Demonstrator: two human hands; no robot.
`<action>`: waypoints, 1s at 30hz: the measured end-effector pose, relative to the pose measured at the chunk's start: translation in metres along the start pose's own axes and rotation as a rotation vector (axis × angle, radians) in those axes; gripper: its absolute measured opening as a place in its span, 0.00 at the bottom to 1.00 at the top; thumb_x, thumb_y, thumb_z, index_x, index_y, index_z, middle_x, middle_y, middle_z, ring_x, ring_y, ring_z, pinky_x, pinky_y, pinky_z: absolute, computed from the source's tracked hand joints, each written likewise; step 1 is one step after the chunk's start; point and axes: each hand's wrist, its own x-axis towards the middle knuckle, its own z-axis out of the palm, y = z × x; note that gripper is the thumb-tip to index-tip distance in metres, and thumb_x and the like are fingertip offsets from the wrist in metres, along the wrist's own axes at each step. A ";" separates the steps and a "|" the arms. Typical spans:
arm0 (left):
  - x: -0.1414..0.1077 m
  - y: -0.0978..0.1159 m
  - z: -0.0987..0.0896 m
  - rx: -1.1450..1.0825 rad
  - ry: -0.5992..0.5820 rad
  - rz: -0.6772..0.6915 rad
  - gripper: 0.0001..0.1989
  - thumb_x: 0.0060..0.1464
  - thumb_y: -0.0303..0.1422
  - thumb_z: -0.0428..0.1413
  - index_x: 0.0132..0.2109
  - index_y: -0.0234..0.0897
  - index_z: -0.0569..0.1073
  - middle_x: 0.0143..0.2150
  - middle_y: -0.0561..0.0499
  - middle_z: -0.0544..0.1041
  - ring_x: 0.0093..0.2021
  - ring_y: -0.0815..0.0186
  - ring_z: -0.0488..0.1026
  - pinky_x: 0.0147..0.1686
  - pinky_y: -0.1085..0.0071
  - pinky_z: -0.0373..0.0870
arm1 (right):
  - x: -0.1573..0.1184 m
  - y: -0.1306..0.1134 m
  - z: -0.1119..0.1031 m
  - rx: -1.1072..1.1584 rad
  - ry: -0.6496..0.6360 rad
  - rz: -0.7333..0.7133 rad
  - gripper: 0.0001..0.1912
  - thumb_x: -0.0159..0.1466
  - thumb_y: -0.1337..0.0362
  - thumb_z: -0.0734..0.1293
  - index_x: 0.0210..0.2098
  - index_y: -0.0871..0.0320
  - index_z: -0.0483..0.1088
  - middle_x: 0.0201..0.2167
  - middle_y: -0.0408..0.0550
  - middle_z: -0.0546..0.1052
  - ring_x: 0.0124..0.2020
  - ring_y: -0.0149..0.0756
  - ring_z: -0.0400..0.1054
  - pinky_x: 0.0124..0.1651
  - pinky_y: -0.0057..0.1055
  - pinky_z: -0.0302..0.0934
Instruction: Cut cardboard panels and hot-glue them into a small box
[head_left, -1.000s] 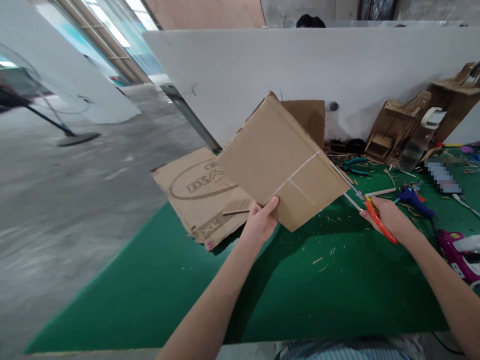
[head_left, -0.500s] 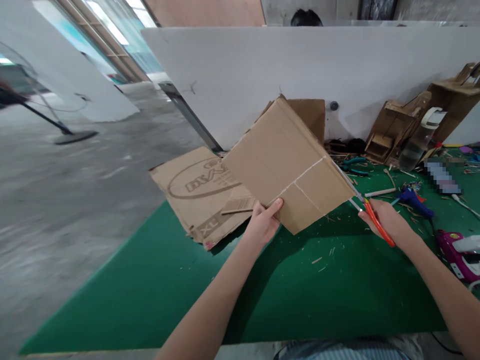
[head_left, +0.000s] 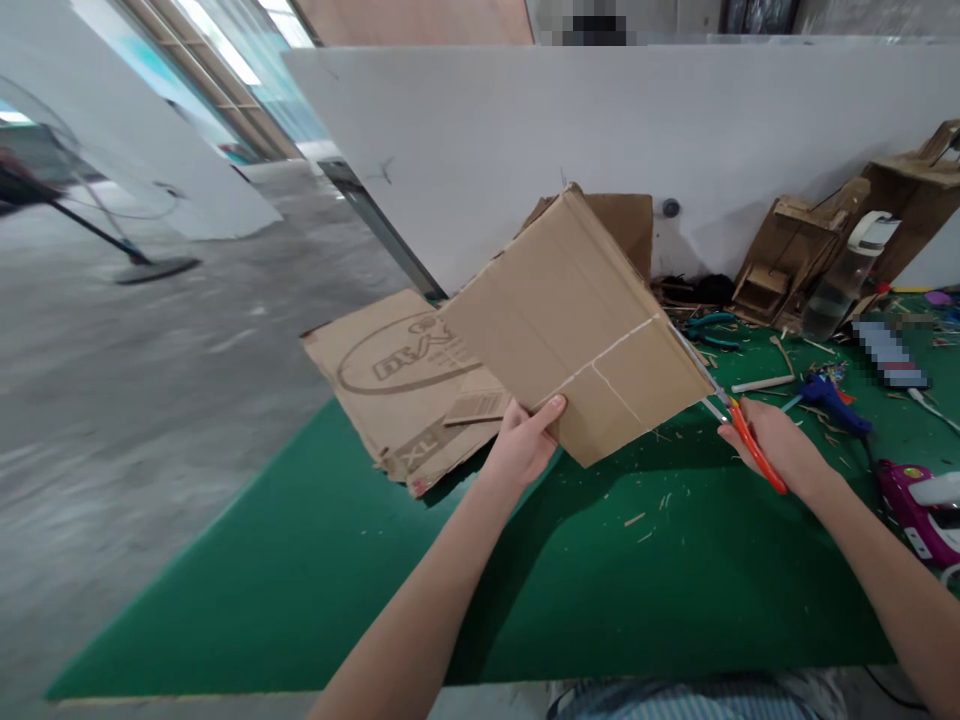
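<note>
Scissors (head_left: 754,448) at cardboard (head_left: 562,310) edge, open tabletop (head_left: 270,580) front-left

Left forearm (head_left: 424,595), bare, extends from near side toward far right; left hand (head_left: 525,443) is closed in a pinch, thumb (head_left: 551,409) uppermost. Right forearm (head_left: 881,565) angles from near right toward far left; right hand (head_left: 780,445) is curled in a grip.

1 head view, seemingly forward-down.

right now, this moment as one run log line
left hand: holds marked cardboard sheet | right hand: holds red-handled scissors, blades at sheet's edge | beneath: green table
</note>
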 end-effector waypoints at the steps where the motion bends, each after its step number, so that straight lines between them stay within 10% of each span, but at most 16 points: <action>1: 0.000 0.000 0.000 0.002 0.000 0.002 0.24 0.39 0.30 0.70 0.45 0.40 0.74 0.41 0.46 0.81 0.42 0.59 0.79 0.44 0.64 0.78 | 0.000 0.000 0.001 -0.012 0.014 -0.001 0.16 0.68 0.49 0.55 0.30 0.53 0.56 0.29 0.51 0.71 0.28 0.40 0.67 0.29 0.33 0.54; 30: 0.004 0.011 -0.010 0.041 -0.028 -0.001 0.28 0.34 0.35 0.72 0.46 0.41 0.73 0.42 0.49 0.81 0.42 0.62 0.79 0.46 0.67 0.76 | -0.009 -0.002 -0.010 0.724 -0.309 -0.116 0.30 0.65 0.38 0.55 0.43 0.57 0.70 0.30 0.49 0.72 0.31 0.37 0.65 0.30 0.31 0.62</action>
